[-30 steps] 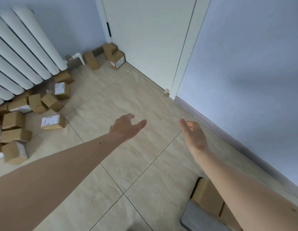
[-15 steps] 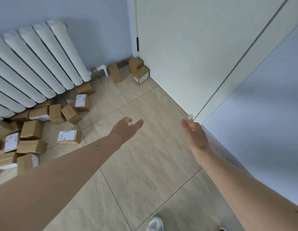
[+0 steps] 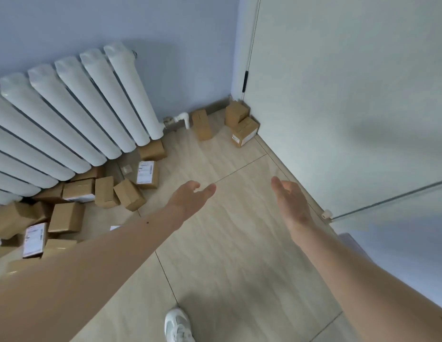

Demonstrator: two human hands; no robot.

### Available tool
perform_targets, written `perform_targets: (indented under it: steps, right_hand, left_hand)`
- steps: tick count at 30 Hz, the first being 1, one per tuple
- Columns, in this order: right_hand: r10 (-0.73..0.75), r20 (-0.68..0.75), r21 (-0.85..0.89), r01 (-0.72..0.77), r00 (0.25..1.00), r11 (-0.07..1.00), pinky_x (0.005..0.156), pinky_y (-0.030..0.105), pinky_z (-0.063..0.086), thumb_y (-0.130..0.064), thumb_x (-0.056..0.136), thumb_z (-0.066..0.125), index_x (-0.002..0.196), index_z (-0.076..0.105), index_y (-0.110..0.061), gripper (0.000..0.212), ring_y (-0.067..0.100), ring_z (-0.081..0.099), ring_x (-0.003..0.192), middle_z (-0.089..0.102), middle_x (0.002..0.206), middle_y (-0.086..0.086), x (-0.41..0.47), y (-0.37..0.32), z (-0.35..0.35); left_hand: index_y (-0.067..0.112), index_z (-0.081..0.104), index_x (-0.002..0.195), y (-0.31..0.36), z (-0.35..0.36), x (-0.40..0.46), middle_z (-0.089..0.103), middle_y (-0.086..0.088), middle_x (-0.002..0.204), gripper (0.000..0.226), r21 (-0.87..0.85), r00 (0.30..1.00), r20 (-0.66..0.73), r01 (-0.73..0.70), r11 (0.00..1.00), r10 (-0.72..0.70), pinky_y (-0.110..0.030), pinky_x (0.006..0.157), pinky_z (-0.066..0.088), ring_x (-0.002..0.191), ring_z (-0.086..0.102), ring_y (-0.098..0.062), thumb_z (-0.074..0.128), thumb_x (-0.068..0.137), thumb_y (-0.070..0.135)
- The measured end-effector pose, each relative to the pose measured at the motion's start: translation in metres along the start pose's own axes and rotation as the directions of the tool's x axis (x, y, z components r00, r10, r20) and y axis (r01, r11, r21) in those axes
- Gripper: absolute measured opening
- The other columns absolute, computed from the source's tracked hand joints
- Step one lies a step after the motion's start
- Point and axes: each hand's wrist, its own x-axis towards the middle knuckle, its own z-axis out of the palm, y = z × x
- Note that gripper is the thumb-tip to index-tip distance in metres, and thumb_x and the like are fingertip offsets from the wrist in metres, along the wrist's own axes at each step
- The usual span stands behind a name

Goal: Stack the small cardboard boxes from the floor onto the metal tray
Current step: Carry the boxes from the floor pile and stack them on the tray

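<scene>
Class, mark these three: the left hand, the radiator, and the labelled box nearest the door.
left hand (image 3: 190,198), head view, back of hand
radiator (image 3: 74,119), head view, middle column
labelled box (image 3: 244,133), head view, top face

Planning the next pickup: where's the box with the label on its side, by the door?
Head view, upper centre: the labelled box sits on the floor against the door, leaning on another box in the corner.

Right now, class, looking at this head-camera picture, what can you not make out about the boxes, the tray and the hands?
- Metal tray: not in the head view at all.
- Boxes at the left: some covered by the left forearm, some cut off by the frame edge, so no count.
- Label text: too small to read.
- Boxes under the radiator: partly hidden by it.
- Left hand, right hand: open, empty.
</scene>
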Motion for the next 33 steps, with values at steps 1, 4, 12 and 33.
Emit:
perform_targets:
  steps: [1,4,12,33]
  right_hand:
    - [0.010,0.002,0.007,-0.010,1.000,1.000,0.094,0.029,0.034,-0.057,0.100,0.046,0.146,0.047,-0.017,0.061,0.020,0.048,0.133,0.051,0.148,0.002,0.008,-0.009,0.010]
    - [0.048,0.007,0.048,-0.048,0.999,0.998,0.096,0.030,0.034,-0.056,0.100,0.047,0.146,0.047,-0.018,0.059,0.020,0.047,0.134,0.050,0.148,0.001,0.041,-0.037,0.047]
    - [0.086,0.038,0.046,-0.088,0.996,0.995,0.095,0.029,0.034,-0.055,0.101,0.047,0.146,0.046,-0.020,0.057,0.019,0.047,0.133,0.050,0.148,0.001,0.137,-0.089,0.093]
    - [0.056,0.157,0.029,-0.061,0.986,0.998,0.107,0.034,0.037,-0.058,0.100,0.045,0.150,0.041,-0.018,0.065,0.020,0.046,0.137,0.047,0.151,0.002,0.424,-0.222,0.256]
  left_hand:
    - [0.016,0.042,0.150,0.001,-0.012,0.011,0.043,-0.002,0.154,0.077,0.012,1.000,0.006,0.007,1.000,-0.007,-0.039,0.112,0.034,0.140,0.041,-0.025,0.051,0.092,0.066]
    - [0.014,0.042,0.149,0.004,-0.051,0.063,0.043,-0.004,0.153,0.077,0.043,1.000,0.017,0.018,0.999,-0.018,-0.040,0.111,0.033,0.139,0.041,-0.026,0.048,0.094,0.067]
    - [-0.006,0.059,0.126,0.052,-0.099,0.174,0.061,-0.026,0.127,0.059,0.078,0.999,0.006,0.035,0.996,-0.036,-0.040,0.094,0.045,0.119,0.057,-0.041,0.041,0.105,0.046]
    - [0.017,0.044,0.148,0.097,-0.138,0.480,0.048,-0.011,0.147,0.059,-0.142,0.974,-0.004,0.222,0.965,-0.225,-0.042,0.115,0.032,0.137,0.042,-0.031,0.033,0.102,0.053]
